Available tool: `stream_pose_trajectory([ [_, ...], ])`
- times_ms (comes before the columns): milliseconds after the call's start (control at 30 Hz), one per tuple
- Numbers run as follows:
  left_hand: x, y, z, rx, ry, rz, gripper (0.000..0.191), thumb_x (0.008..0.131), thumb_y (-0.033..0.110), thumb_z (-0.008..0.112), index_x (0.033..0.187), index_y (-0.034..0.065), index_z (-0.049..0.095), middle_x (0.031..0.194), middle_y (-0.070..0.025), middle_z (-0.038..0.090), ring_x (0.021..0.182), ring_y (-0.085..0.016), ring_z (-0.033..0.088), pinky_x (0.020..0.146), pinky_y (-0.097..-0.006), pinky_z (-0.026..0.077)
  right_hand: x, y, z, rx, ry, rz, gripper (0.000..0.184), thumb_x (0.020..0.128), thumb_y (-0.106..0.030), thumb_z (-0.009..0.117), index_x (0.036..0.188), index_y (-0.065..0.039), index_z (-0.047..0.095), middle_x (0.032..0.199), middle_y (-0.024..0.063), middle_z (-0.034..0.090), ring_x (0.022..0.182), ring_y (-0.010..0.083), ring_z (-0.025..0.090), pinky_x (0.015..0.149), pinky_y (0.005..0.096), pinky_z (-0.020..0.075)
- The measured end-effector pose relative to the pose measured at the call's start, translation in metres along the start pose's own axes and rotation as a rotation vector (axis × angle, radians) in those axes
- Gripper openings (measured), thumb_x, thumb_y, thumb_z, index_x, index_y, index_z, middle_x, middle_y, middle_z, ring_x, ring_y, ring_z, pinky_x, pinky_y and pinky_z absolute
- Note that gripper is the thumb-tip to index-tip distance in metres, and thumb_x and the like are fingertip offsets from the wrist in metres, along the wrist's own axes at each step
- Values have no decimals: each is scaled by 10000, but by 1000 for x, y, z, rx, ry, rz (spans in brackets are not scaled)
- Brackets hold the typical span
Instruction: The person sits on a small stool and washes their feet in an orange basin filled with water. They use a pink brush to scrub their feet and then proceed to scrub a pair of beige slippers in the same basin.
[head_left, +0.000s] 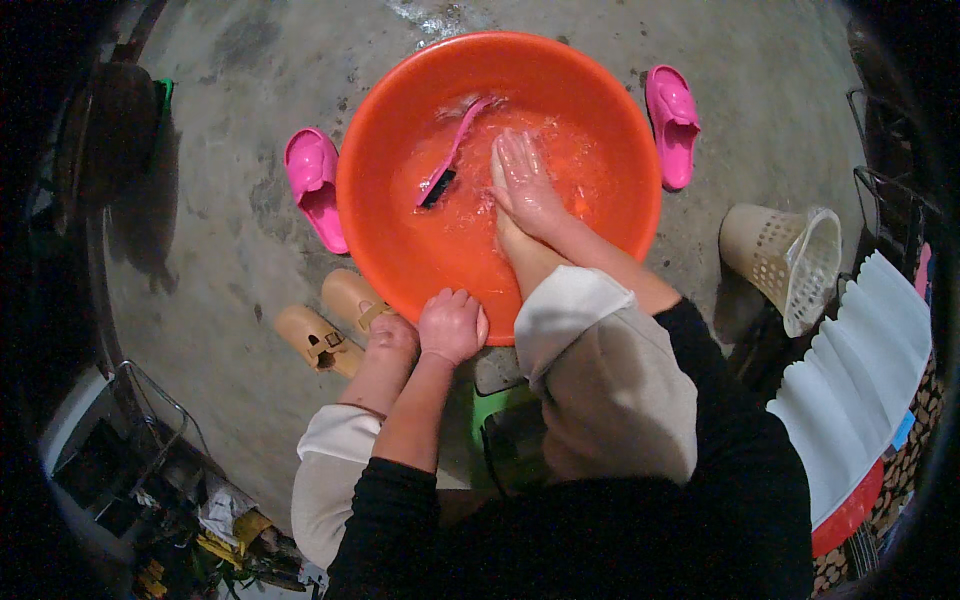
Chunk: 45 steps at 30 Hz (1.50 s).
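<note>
A large orange plastic basin (405, 262) holding water stands on the floor. My right hand (529, 184), wet and with its fingers extended, lies against a bare foot (517, 236) in the water. The foot belongs to the leg with a rolled-up light trouser cuff. Left of that hand, a pink-handled brush (448, 161) with dark bristles rests in the basin. My left hand (452, 326) is curled over the basin's near rim, beside the other bare knee.
A pink slipper (316, 187) lies left of the basin, another pink slipper (673, 127) right. Tan buckled clogs (311, 334) stand near left. A perforated plastic basket (757, 251) lies tipped at right, above a wavy white sheet (847, 390). Something green (499, 405) is between the legs.
</note>
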<state>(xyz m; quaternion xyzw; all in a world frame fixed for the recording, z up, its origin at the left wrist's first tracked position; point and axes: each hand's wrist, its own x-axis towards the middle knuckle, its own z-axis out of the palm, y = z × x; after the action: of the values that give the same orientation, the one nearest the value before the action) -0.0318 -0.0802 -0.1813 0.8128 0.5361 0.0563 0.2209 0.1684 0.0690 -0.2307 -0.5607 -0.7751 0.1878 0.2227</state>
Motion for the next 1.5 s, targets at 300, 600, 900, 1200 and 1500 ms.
stream_pose_trajectory([
  [300,0,3,-3,2,-53,-28,125,761,193,632,700,84,637,742,-83,587,736,-275,583,631,-410,489,54,37,26,49,-172,370,300,808,-349,593,880,-67,667,872,206,667,852,386,645,749,499,519],
  [600,-1,0,1,-21,-7,-16,134,738,205,639,653,104,619,718,-65,577,742,-262,576,663,-399,484,63,116,33,429,-58,444,474,974,-443,488,939,-29,718,857,179,699,837,347,668,779,432,509],
  [900,-1,-1,2,-18,-6,-26,137,732,206,644,648,105,608,712,-71,565,738,-270,572,652,-407,476,-25,46,18,1500,-59,1105,337,992,-275,523,1118,9,653,1042,80,668,909,193,631,805,306,516],
  [1200,-4,-2,5,0,-2,-19,146,745,211,630,652,98,628,716,-78,576,732,-269,574,648,-413,480,-47,30,-36,1302,-668,1028,442,1011,-290,498,1392,-67,475,1235,61,591,1072,152,579,948,295,457],
  [1500,-4,-1,2,-5,25,-16,149,741,222,641,685,84,641,733,-76,591,746,-269,589,656,-404,505,49,23,82,-346,-28,225,318,971,-235,429,1150,-46,612,1077,124,657,978,298,629,842,440,511],
])
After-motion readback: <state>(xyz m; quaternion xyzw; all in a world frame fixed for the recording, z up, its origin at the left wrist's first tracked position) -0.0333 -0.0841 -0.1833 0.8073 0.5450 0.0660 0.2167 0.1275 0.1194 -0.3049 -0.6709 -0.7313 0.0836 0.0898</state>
